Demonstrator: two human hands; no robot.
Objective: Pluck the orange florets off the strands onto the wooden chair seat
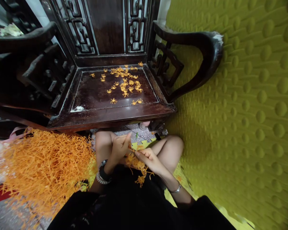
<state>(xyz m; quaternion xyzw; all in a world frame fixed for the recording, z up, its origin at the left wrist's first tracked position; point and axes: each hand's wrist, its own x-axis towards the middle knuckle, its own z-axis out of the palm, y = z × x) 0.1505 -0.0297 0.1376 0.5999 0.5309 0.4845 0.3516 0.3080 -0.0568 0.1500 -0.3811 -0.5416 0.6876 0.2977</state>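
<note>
Over my lap, my left hand (121,145) is closed, its thumb and fingertips pinching one end of a small orange plastic piece (132,149). My right hand (149,158) grips the same piece from the other side with thumb and forefinger. Part of it is hidden by the fingers. Several thin-armed, spidery orange pieces (140,180) lie on my black clothing just below the hands. More of these orange spidery pieces (123,84) are scattered over the seat of a dark wooden chair (93,95) in front of me.
A large heap of orange stringy pieces (48,159) rises at my left, beside the chair. To the right stands a yellow-green padded wall (242,127) with raised dots. The chair's curved armrest (211,54) reaches toward it. A pink-topped container (144,125) stands under the seat.
</note>
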